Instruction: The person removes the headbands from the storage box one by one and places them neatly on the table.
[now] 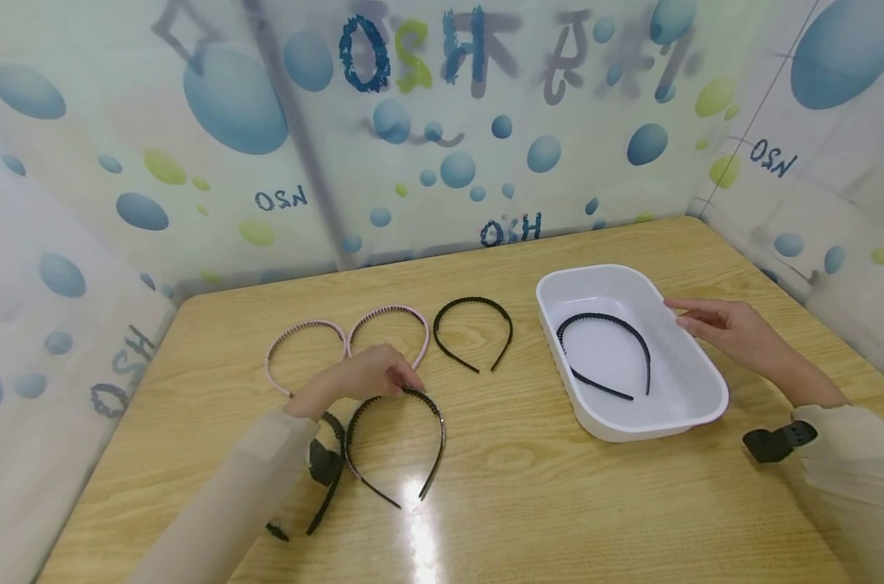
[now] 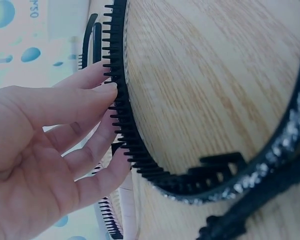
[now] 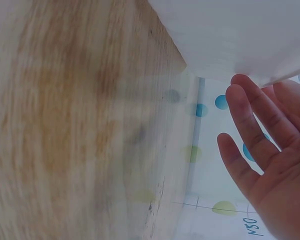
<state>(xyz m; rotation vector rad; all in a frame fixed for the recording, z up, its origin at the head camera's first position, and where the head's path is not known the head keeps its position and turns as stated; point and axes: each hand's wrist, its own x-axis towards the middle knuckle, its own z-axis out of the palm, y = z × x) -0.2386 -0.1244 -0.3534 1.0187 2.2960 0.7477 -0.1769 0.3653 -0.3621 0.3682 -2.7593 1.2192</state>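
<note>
My left hand (image 1: 372, 373) pinches the toothed top of a black headband (image 1: 443, 430), thumb on the teeth side and fingers across the band. Silvery glitter shows along the outer face of this headband (image 2: 270, 167) in the left wrist view. At the right, my other hand (image 1: 734, 337) touches the rim of a white plastic basket (image 1: 705, 397) with its fingers nearly straight. From the right wrist, fingertips (image 3: 240, 95) rest at the basket's outer wall. Inside the basket lies one black headband (image 1: 602, 315).
Two pink headbands (image 1: 394, 308) lie side by side behind the left hand. A black headband (image 1: 474, 299) rests between them and the basket. Partly under the left forearm is another dark headband (image 1: 325, 503). A patterned curtain (image 1: 427, 195) stands behind the wooden table (image 1: 500, 503).
</note>
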